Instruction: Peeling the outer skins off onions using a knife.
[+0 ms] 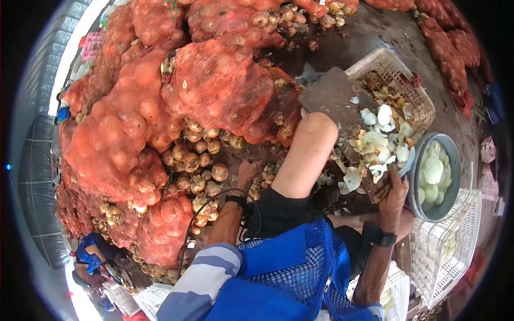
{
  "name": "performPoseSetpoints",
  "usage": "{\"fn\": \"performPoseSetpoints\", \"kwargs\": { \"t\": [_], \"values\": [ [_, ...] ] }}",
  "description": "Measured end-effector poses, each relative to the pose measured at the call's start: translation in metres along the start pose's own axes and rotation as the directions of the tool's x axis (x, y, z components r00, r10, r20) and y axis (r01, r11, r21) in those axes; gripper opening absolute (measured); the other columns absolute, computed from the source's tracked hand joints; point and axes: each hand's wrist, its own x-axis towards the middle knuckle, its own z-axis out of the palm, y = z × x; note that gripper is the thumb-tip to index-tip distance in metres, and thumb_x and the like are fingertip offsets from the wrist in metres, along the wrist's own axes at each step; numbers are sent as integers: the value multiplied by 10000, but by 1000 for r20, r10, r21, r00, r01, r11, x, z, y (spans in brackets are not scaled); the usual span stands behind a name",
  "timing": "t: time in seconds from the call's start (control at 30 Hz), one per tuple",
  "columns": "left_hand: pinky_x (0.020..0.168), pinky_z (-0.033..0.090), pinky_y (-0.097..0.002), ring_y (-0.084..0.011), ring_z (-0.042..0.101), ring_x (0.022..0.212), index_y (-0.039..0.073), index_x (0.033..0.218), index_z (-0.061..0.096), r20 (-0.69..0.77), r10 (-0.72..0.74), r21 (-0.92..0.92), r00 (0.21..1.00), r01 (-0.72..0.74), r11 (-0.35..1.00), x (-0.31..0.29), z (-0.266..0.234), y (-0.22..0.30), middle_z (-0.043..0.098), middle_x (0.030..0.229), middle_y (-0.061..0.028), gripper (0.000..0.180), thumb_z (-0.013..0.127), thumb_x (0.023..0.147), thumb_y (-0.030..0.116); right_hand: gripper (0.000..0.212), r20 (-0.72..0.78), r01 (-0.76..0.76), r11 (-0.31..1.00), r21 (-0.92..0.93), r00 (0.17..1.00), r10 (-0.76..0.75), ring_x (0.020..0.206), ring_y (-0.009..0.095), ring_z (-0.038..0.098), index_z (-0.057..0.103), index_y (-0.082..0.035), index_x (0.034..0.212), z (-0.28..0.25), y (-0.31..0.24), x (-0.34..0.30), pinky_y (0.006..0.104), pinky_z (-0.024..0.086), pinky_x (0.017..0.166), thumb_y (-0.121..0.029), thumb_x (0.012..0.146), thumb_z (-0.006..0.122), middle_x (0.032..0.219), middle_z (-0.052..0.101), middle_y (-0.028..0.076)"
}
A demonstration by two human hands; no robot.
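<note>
My left hand (247, 174) reaches down beside a heap of loose, unpeeled onions (191, 160), left of my bare knee. Its fingers are too unclear to show whether it grips anything. My right hand (395, 191) is closed around what looks like a knife, its pale bluish blade (409, 161) pointing up beside a round grey tub (454, 200). Peeled white onions (432, 170) lie in that tub. Just beyond my right hand, pale onion layers and brown skins (375, 144) are piled up.
Large red mesh sacks of onions (214, 85) rise at the left and far side. A dark board (332, 96) leans by a beige crate (377, 60) holding skins. White plastic crates (447, 267) stand at the right. Another person (92, 254) is at the lower left.
</note>
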Motion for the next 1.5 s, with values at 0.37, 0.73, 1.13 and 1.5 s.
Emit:
{"fn": "performPoseSetpoints", "kwargs": {
  "t": [0.37,0.73,1.13,1.5],
  "values": [
    [891,510,-489,-427,635,1047,12,1155,631,27,212,704,977,-169,689,45,-46,-42,672,1086,-253,459,734,807,292,211,2,-25,991,-133,1000,26,536,103,547,630,21,975,47,42,-17,241,441,467,-178,930,683,710,618,29],
    [896,514,-509,-462,622,1079,32,1195,648,-274,61,376,960,49,925,74,-150,-128,680,1096,-253,462,694,811,285,322,-36,-26,984,-175,999,20,613,101,588,606,32,1191,58,50,-3,230,469,528,-147,929,661,861,667,45],
    [794,529,-482,-390,671,911,29,910,750,219,245,951,945,-263,162,152,-161,-184,708,925,-217,577,755,727,576,297,48,-58,803,-593,993,107,958,197,607,666,29,1169,89,55,-14,353,503,854,-141,925,655,1053,700,103],
    [730,524,-486,-396,657,800,-21,1104,630,125,179,878,976,-192,438,90,-86,-250,688,899,-209,479,723,830,360,363,576,603,185,-776,797,-184,817,331,699,629,-9,1202,16,5,59,398,542,735,-145,874,703,932,696,233]
  ]
}}
